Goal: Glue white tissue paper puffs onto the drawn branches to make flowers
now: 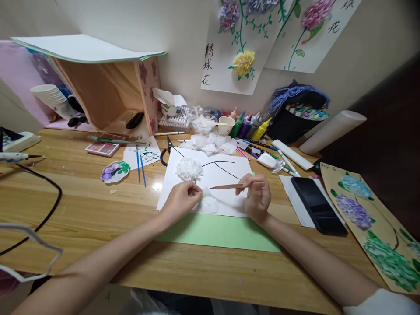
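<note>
- A wood-grain bench [183,271] stands against a pale wall [177,26] hung with flower pictures [226,81].
- A brown wooden pencil [226,187] points leftward over a white paper sheet [231,207]; the right hand [257,197] has its fingers curled closed around it.
- The left hand [183,199] pinches its fingers nearly together beside a thin white tissue disc [209,204]; I cannot tell whether they hold anything. Hard pressure from the pencil tip could tear that disc.
- Just beyond, a crinkled white tissue flower [189,168] could be flattened by a forward nudge.
- A pale green sheet [223,232] lies beneath; a dragging arm might skew both layers.
- Leftward, a paint-daubed white palette [114,172] could smear if brushed.
</note>
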Motion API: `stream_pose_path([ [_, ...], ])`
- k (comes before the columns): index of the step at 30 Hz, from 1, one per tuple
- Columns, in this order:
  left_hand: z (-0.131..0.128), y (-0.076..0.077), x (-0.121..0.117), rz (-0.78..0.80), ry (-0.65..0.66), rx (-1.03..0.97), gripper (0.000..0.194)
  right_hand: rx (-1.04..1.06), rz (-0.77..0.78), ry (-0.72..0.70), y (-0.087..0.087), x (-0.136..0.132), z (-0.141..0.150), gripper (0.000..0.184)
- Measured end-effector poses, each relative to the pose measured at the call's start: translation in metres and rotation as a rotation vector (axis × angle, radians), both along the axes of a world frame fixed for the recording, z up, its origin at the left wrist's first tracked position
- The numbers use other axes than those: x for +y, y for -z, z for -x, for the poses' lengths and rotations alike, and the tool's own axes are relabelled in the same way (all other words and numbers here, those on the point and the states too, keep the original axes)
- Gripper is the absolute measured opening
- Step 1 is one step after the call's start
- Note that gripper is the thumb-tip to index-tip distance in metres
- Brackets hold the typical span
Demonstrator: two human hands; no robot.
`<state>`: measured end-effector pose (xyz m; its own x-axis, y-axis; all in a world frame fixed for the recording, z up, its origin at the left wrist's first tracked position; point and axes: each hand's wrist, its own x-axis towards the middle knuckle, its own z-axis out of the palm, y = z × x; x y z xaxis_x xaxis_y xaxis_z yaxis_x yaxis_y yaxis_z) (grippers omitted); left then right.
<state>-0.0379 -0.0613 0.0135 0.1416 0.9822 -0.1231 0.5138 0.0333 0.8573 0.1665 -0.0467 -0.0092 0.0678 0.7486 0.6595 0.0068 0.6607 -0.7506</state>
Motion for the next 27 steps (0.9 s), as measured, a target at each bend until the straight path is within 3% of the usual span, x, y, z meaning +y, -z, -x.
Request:
stream_pose_path([
  [9,-0.007,0.001,0.002,0.171,0.051,-0.365,0.022,0.134,0.206,0.153,-0.009,0.007,0.000,0.024],
  [16,-0.009,0.004,-0.004,-0.013,-0.011,-0.040,0.014,0.029,0.295,0.065,-0.003,0.009,-0.002,0.027],
  [20,-0.012,0.003,-0.008,-0.050,-0.004,-0.018,0.013,0.005,0.252,0.026,-0.002,0.006,0.001,0.025],
  [24,-0.009,0.006,-0.003,-0.067,-0.043,-0.063,0.013,0.012,0.195,0.128,-0.001,0.010,-0.001,0.022],
  [27,-0.003,0.008,0.004,-0.086,-0.132,-0.120,0.015,-0.152,0.161,0.259,-0.001,0.021,-0.011,0.014],
])
